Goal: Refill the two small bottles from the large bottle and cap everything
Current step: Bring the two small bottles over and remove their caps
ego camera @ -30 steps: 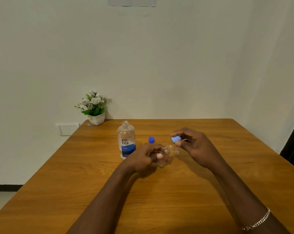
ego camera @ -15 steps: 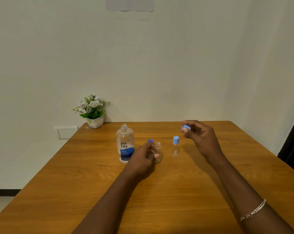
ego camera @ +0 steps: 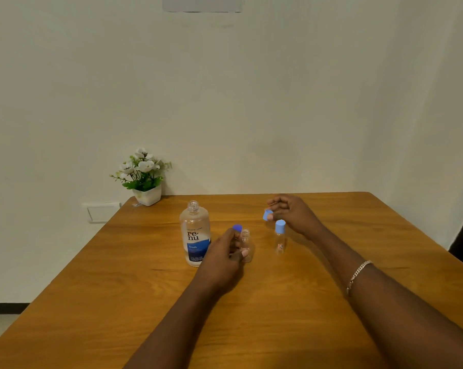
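A flower pot (ego camera: pixel 146 195) sits at the table's (ego camera: pixel 251 315) far left corner. The big bottle (ego camera: pixel 195 235) stands open in the middle, far from every edge. Just right of it, the left hand (ego camera: pixel 225 254) has its fingers curled round a small open bottle (ego camera: pixel 245 243). A dark blue cap (ego camera: pixel 237 227) peeks out behind the hand. A capped small bottle (ego camera: pixel 280 238) stands next, by itself. Near it, the right hand (ego camera: pixel 291 214) pinches a light blue cap (ego camera: pixel 267 214).

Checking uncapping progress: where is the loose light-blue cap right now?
In the head view, the light-blue cap is pinched by the right hand, right of centre, just beyond the capped small bottle.
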